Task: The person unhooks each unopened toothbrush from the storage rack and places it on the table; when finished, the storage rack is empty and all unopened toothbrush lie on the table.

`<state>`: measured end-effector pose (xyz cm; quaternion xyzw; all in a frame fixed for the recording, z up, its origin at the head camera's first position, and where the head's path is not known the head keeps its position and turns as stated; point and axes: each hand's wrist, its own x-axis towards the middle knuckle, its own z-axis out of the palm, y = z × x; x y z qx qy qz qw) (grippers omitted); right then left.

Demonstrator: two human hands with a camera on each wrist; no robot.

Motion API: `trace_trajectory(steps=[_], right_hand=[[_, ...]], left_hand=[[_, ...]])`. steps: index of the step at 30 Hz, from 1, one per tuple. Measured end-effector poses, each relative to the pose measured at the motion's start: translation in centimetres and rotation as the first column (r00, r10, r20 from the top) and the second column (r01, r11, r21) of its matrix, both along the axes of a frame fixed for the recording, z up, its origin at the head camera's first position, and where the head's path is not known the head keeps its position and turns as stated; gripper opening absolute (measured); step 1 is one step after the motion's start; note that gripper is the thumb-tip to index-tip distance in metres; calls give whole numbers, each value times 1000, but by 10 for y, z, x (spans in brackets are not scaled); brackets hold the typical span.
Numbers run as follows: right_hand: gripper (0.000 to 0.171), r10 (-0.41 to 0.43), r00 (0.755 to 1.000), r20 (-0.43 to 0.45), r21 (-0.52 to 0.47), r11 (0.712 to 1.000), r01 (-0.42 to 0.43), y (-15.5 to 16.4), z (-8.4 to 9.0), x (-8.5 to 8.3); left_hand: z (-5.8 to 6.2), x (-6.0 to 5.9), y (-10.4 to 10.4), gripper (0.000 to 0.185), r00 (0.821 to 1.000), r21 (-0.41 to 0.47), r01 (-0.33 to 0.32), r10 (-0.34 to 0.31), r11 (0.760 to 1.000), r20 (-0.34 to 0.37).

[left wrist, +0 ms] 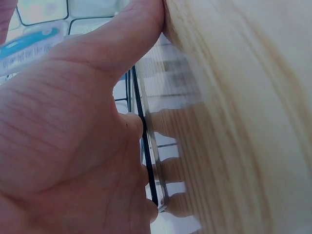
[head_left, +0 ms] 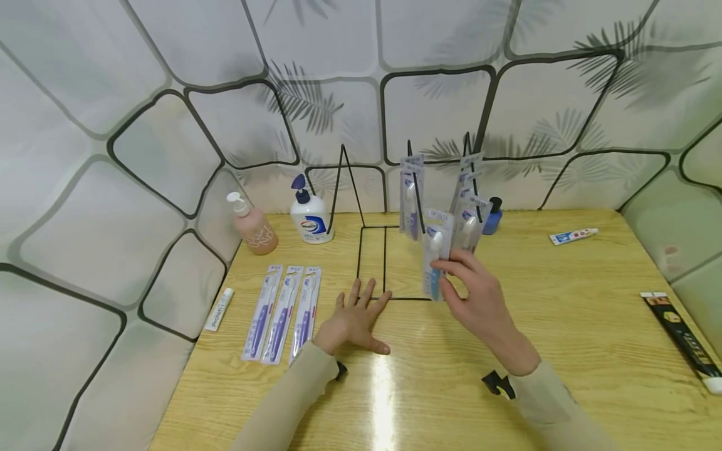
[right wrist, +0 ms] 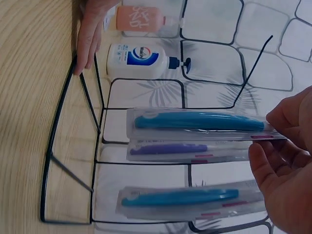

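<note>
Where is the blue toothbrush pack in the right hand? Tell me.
In the head view, the blue toothbrush pack is pinched upright by the right hand, right of centre above the table, just in front of the packs hanging on the black wire rack.

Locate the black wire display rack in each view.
Head: black wire display rack at table centre, behind the left hand.
Left wrist: only one black wire running along the palm's edge.
Right wrist: rack base on the left, packs hanging across it.
Shared landmark: left hand touching the base.
</note>
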<state>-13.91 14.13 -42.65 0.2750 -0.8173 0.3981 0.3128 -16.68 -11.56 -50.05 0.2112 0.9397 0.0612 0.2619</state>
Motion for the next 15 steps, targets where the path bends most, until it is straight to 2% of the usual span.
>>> trace_trajectory(steps=[3, 9, 15], right_hand=[[32, -10, 1000, -19, 0, 1000, 10, 10, 2, 9], [33, -68, 996, -50, 16, 997, 69, 32, 3, 22], [29, -124, 988, -89, -23, 992, 123, 55, -3, 28]], left_hand=[[-4, -1, -1, 123, 1000, 10, -5, 5, 1000, 3], [-20, -7, -2, 127, 1000, 13, -14, 14, 1000, 6], [-19, -8, -1, 128, 1000, 14, -13, 13, 1000, 14]])
